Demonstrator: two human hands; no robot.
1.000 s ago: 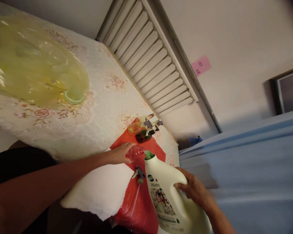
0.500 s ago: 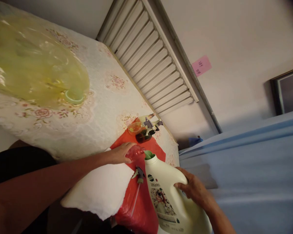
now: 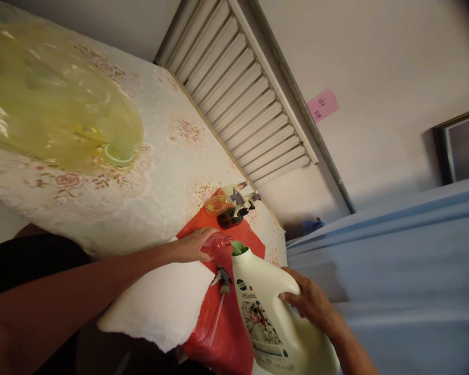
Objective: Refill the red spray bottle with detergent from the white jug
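My right hand (image 3: 310, 304) grips a large cream detergent jug (image 3: 271, 317), tilted so its green spout (image 3: 238, 248) sits at the mouth of a small clear bottle (image 3: 218, 242). My left hand (image 3: 189, 245) is wrapped round that clear bottle, holding it on a red plastic sheet (image 3: 226, 323). A detached spray-trigger head (image 3: 223, 278) with its dip tube lies on the red sheet just below the bottle.
Two spray bottles, one orange and one dark (image 3: 229, 208), stand behind on the floral tablecloth (image 3: 160, 172). A yellow-green plastic bag (image 3: 54, 109) lies at left, a white cloth (image 3: 164, 307) at the table edge. Blue fabric (image 3: 394, 271) fills the right; a radiator (image 3: 242, 99) is behind.
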